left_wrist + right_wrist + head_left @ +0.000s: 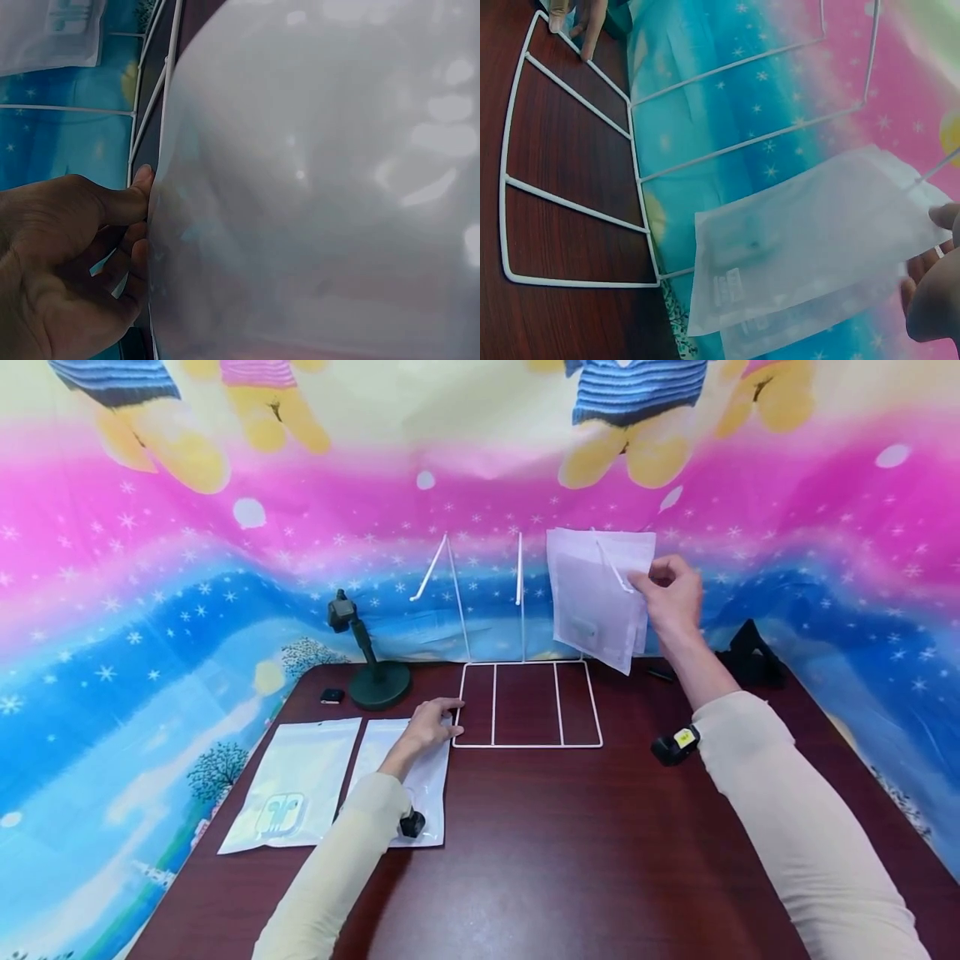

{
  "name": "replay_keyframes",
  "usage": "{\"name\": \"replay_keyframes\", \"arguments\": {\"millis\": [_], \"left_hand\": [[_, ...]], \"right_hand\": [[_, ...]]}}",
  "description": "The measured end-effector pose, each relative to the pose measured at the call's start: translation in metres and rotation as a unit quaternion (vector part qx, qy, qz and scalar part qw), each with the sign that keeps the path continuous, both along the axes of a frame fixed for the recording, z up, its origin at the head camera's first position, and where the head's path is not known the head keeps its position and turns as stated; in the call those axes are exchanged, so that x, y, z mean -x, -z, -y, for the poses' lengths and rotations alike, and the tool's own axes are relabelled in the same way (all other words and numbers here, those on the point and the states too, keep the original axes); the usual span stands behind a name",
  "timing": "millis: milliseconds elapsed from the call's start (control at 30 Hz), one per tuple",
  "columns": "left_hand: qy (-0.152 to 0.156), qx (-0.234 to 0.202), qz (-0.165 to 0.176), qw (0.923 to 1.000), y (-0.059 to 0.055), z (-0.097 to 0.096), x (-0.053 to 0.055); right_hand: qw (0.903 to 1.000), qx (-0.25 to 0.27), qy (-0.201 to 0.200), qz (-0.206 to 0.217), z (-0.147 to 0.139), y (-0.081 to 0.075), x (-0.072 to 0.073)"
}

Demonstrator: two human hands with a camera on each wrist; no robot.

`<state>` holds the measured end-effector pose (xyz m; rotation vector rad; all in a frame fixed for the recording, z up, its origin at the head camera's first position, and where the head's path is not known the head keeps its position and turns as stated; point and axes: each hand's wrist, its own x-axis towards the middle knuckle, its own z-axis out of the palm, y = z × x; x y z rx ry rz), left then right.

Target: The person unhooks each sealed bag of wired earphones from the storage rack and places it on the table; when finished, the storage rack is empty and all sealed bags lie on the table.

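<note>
Right, above the back edge of the counter, 2 hung pouches are being carried on the right hook of the white wire rack, the hook's tip seen in front of them. Their right side is being pinched by the right hand, thumb in front and fingers behind; the hanging holes cannot be made out. The pair is slightly fanned, so squaring up looks to be the step here. Gently does it: the pinch is best kept close to the hook, and both layers should be slid along the wire rather than tugged down, lest a hole be torn.

Over at the rack's left bar, thumb and finger of the left hand are set wide apart against the frame; the base is seemingly being steadied, and light pressure should be enough to prevent a tip or skid.

And the pose: the right arm is stretched forward and raised towards the counter's back right corner, the hand turned in to the hook. The left arm is held low over the inner of 2 flat pouches laid beside the left edge, where a snag by the sleeve could easily be caused.
</note>
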<state>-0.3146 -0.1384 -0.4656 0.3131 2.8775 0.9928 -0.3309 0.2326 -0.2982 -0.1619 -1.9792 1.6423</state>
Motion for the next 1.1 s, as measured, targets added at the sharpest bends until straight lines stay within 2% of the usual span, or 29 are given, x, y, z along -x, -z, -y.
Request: {"name": "replay_keyframes", "arguments": {"millis": [133,267,400,667,833,1100], "left_hand": [[0.0,-0.002,0.0,1.0,0.002,0.002,0.001],[0.0,-0.001,0.001,1.0,0.003,0.002,0.002],[0.0,-0.002,0.0,1.0,0.002,0.002,0.001],[0.0,-0.005,-0.001,1.0,-0.001,0.0,0.003],[-0.005,-0.007,0.007,0.9999,0.0,-0.001,0.003],[-0.011,-0.012,0.011,0.9998,0.003,0.001,0.002]], "right_hand": [[0.9992,-0.028,-0.028,0.0,0.005,0.001,-0.002],[0.9986,-0.044,-0.025,0.012,0.008,0.001,-0.011],[0.9994,-0.023,-0.026,0.009,0.007,0.001,-0.024],[0.9987,0.006,-0.038,-0.033,-0.005,-0.001,-0.059],[0.998,0.024,-0.043,-0.041,-0.013,0.0,-0.078],[0.989,0.107,-0.066,-0.077,-0.018,0.002,-0.102]]}}
